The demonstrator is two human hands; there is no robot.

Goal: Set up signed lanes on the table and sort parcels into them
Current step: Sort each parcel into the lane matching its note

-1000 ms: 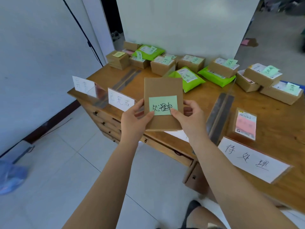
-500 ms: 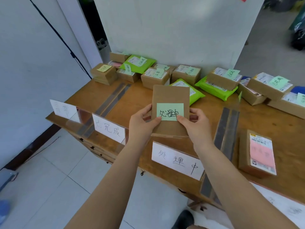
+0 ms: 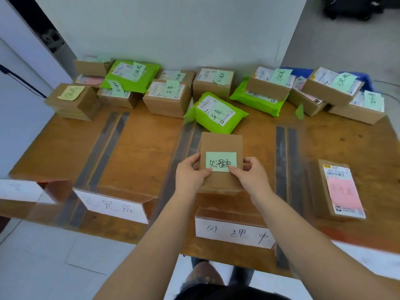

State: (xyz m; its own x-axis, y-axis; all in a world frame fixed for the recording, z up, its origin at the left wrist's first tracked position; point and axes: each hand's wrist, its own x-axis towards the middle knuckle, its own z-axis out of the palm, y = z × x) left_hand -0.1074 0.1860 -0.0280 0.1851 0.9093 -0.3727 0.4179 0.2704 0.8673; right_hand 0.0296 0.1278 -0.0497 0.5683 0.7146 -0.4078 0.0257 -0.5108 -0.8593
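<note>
A: Head view, quick. Both hands hold one brown parcel (image 3: 220, 163) with a green sticky note (image 3: 221, 161) reading 处理中. Left hand (image 3: 190, 174) grips its left edge, thumb on the face; right hand (image 3: 251, 176) grips the right edge, thumb tip on the note's corner. Hands apart, each clamped on the parcel.

B: Where's the parcel?

A: Over the table (image 3: 151, 144), in the lane between two dark tape strips (image 3: 285, 161), just behind the white sign (image 3: 233, 232) with the same characters. Can't tell if its base touches the wood yet.

B: Doing it well?

A: I'd say lower it flat, note up, square to the strips, clear of the sign so the card doesn't tip. Release both sides together.

B: Other stuff?

A: Unsorted boxes and green mailers (image 3: 218, 113) along the back wall; one pink-labelled parcel (image 3: 339, 189) in the lane to the right; the 已完成 sign (image 3: 112, 205) to the left.

B: Versus half a second ago?

A: Same two-handed grip. Parcel now sits lower and flatter in the lane; camera has tipped down, table seen squarer on.
</note>
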